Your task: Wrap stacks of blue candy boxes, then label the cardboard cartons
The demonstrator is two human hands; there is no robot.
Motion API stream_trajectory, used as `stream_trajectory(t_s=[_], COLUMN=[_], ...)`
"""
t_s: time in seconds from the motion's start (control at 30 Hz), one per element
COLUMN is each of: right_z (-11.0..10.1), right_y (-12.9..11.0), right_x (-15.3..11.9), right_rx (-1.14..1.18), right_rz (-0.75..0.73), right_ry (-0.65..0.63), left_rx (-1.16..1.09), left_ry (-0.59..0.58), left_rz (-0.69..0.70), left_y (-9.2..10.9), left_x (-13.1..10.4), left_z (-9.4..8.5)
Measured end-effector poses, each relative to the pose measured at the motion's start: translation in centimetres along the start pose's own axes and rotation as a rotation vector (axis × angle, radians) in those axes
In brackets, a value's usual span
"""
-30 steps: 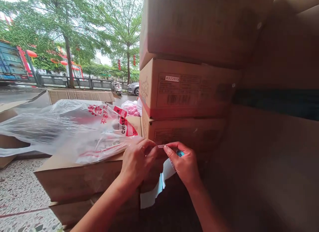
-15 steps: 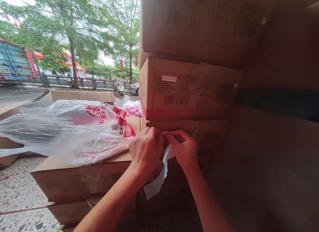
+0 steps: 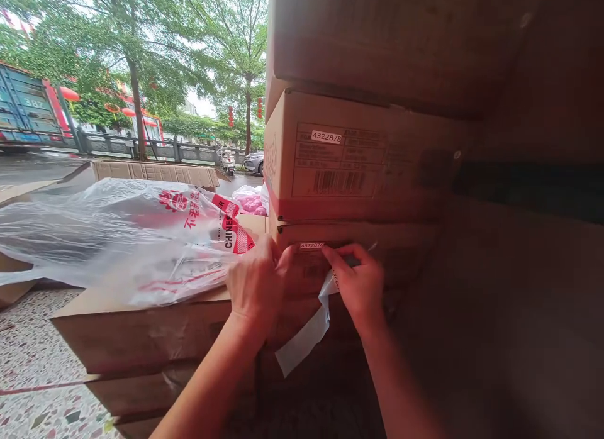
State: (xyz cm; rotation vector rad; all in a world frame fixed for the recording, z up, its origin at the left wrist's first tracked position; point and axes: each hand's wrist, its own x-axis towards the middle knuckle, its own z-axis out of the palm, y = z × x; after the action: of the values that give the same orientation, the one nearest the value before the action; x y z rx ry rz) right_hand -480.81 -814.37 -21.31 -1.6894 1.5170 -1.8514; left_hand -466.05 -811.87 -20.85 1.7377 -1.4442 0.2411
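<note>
My right grip [image 3: 362,288] is closed on a pale, curling paper strip [image 3: 302,350], a fingertip at the right end of a small white rectangular label [image 3: 311,246] reading "432287", last digit unclear, against a brown cardboard carton [image 3: 361,233]. My left grip [image 3: 255,278] sits by its left end; whether it holds anything, I cannot tell. Above, a similar white label [image 3: 325,137] reads "4322878"; a translucent plastic bag [image 3: 117,231] shows "CHINES".

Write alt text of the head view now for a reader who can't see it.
A person's right hand touches a small numbered label on a stacked cardboard box, the left hand close beside it. A pale strip hangs from the right hand, and a translucent plastic bag lies at the left.
</note>
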Motion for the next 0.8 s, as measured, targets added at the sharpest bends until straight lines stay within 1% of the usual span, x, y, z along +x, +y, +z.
stream_trajectory(t_s=[0.03,0.1,0.2,0.27,0.37,0.47,0.53,0.57,0.63,0.67,0.7,0.73,0.77,0.8], right_z=[0.0,0.3,0.7,0.9,0.9,0.6,0.4,0.3,0.3,0.4,0.6,1.0,1.5,2.2], right_y=[0.0,-0.1,-0.3,-0.4,-0.1,0.1,0.1,-0.1,-0.5,-0.8,-1.1,-1.4,-1.8,-2.2], right_x=[-0.1,-0.2,-0.4,-0.3,0.0,-0.1,-1.0,-1.7,-3.6,-4.5,-5.4,-6.2,-6.9,-7.5], right_rx=[0.011,0.016,-0.041,-0.071,-0.059,-0.039,0.001,0.028,0.074,0.079,0.077,0.068,0.066,0.072], right_rz=[-0.002,-0.01,-0.044,-0.049,-0.015,0.02,0.056,0.077,0.093,0.083,0.055,0.025,-0.009,-0.04], right_ry=[0.012,0.038,0.078,0.092,0.095,0.124,0.106,0.066,-0.053,-0.124,-0.179,-0.232,-0.273,-0.307], left_rx=[-0.051,-0.178,-0.319,-0.358,-0.411,-0.499,-0.52,-0.5,-0.409,-0.353,-0.303,-0.264,-0.234,-0.218], left_ry=[-0.011,0.028,0.163,0.199,0.16,0.09,0.059,0.068,0.135,0.192,0.259,0.337,0.423,0.512], left_rz=[-0.027,-0.058,-0.083,-0.102,-0.1,0.002,0.123,0.21,0.434,0.543,0.614,0.622,0.552,0.411], left_y=[-0.4,-0.6,0.2,0.9,1.1,-0.4,-2.4,-3.8,-7.3,-9.3,-11.5,-13.8,-16.2,-18.4], left_x=[0.0,-0.1,0.2,0.6,1.1,0.9,-0.2,-0.9,-2.9,-3.9,-4.8,-5.6,-6.1,-6.3], left_z=[-0.1,0.0,1.0,1.8,2.5,2.3,1.4,0.8,-0.8,-1.7,-2.6,-3.5,-4.4,-5.2])
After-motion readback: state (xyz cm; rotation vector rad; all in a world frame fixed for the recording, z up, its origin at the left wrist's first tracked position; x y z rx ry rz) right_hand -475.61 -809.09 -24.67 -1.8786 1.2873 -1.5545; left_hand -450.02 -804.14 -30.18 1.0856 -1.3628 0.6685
